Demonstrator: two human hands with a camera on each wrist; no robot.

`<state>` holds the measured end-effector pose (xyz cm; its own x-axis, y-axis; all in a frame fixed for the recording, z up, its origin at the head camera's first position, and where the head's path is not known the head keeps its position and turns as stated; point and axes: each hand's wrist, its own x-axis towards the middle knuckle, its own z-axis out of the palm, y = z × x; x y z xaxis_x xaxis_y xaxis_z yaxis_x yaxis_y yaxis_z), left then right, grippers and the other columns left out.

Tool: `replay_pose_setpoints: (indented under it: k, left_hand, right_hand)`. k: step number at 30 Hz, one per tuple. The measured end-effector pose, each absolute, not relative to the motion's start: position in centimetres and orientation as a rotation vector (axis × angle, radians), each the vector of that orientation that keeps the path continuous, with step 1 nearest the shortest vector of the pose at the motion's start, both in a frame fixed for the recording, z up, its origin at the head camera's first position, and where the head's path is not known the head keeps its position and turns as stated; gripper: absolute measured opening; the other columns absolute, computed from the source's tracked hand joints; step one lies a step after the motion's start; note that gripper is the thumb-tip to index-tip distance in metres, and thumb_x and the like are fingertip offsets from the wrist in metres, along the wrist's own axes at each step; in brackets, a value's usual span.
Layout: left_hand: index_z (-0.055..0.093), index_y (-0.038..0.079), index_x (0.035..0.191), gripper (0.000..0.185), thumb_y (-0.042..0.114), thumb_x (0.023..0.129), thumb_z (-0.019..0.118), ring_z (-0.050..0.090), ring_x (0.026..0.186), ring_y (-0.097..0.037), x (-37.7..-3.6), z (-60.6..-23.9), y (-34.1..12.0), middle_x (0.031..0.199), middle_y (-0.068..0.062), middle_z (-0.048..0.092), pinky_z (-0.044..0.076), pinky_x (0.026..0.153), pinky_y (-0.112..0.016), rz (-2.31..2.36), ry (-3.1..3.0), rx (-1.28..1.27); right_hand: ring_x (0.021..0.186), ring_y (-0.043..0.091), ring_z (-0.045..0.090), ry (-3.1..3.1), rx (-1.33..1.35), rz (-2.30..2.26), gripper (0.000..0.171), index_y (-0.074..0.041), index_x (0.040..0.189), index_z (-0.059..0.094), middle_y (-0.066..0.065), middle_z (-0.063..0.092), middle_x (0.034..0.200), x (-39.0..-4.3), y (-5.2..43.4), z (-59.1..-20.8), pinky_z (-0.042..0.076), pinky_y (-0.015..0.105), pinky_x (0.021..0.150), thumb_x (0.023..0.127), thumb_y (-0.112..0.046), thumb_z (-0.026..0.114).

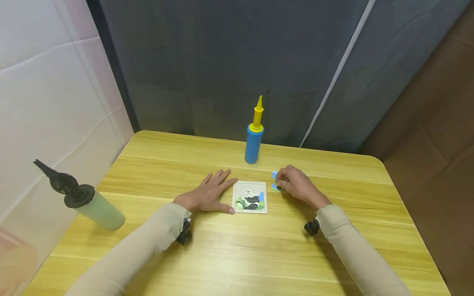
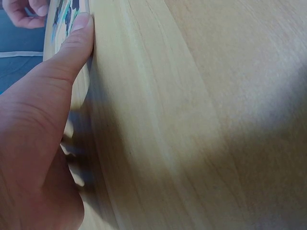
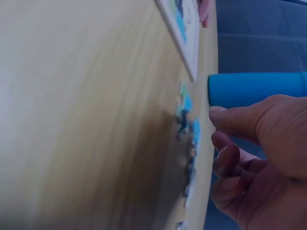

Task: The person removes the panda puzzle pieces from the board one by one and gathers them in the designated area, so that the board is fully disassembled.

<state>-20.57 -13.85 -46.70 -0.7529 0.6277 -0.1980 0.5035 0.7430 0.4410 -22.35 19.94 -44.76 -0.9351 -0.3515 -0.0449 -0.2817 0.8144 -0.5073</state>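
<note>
- Wooden table [image 1: 259, 255], pale yellow grain, carries a small puzzle board [image 1: 250, 197] near its middle, closer to the far edge than to the near one.
- Board lies flat and is nearly square; its slightly longer axis runs from the near edge toward the far edge, and its picture, a black-and-white animal on green and blue, reads upright from the person's side.
- Left hand [image 1: 209, 194] rests flat on the table just left of the board, fingers straight and spread toward the far edge; the thumb [image 2: 72, 45] presses against the board's left rim, as the left wrist view shows.
- Right hand [image 1: 296, 185] sits just right of the board, fingers curled over loose puzzle pieces [image 1: 275, 181] in blue and green; the fingertips seem to pinch one, though the right wrist view is too blurred to be sure which.
- Those pieces lie in a small cluster [image 3: 188, 129] beside the board's right edge, toward its far right corner.
- Blue pump with a yellow nozzle [image 1: 254, 133] stands upright by the far edge, behind the board, nozzle pointing up.
- Pale green pump with a black nozzle [image 1: 83, 199] lies tilted at the table's left edge, nozzle pointing left and away.
</note>
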Motion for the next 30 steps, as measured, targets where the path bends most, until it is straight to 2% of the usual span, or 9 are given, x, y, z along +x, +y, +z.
replay_pose_setpoints:
  k: [7,17,24,30]
  left_hand:
    - [0.026,0.017,0.171,0.104,0.063,0.092,0.076,0.001,0.169,-0.044,-20.7,-46.7,-13.9,0.181,-0.019,0.003,0.003,0.135,-0.068,0.528,2.607,0.874]
    - [0.026,0.017,0.171,0.104,0.062,0.092,0.076,0.001,0.169,-0.044,-20.6,-46.7,-13.9,0.181,-0.018,0.003,0.003,0.135,-0.067,0.531,2.605,0.865]
    - [0.026,0.017,0.171,0.104,0.062,0.092,0.076,0.001,0.169,-0.044,-20.5,-46.7,-14.0,0.181,-0.019,0.002,0.004,0.135,-0.068,0.533,2.598,0.868]
    - [0.025,0.017,0.171,0.103,0.063,0.093,0.075,0.001,0.169,-0.044,-20.6,-46.8,-14.0,0.182,-0.018,0.001,0.004,0.135,-0.068,0.537,2.593,0.870]
  right_hand:
    - [0.098,0.024,0.067,2.851,-0.592,-0.795,0.018,-0.006,0.117,0.077,0.009,0.069,0.111,-22.0,18.5,-43.4,0.058,0.046,0.088,0.104,-0.015,0.068]
    - [0.103,0.021,0.066,2.757,-0.653,-0.689,0.021,-0.009,0.121,0.076,0.005,0.070,0.118,-20.6,14.4,-43.5,0.058,0.044,0.096,0.102,-0.017,0.073]
    - [0.097,0.017,0.061,2.711,-0.736,-0.551,0.035,-0.011,0.130,0.072,0.006,0.064,0.123,-19.8,12.3,-44.2,0.057,0.039,0.086,0.098,-0.024,0.080]
    - [0.091,0.016,0.060,2.694,-0.771,-0.511,0.036,-0.013,0.132,0.070,0.005,0.062,0.123,-19.8,11.6,-44.3,0.054,0.036,0.080,0.098,-0.023,0.080]
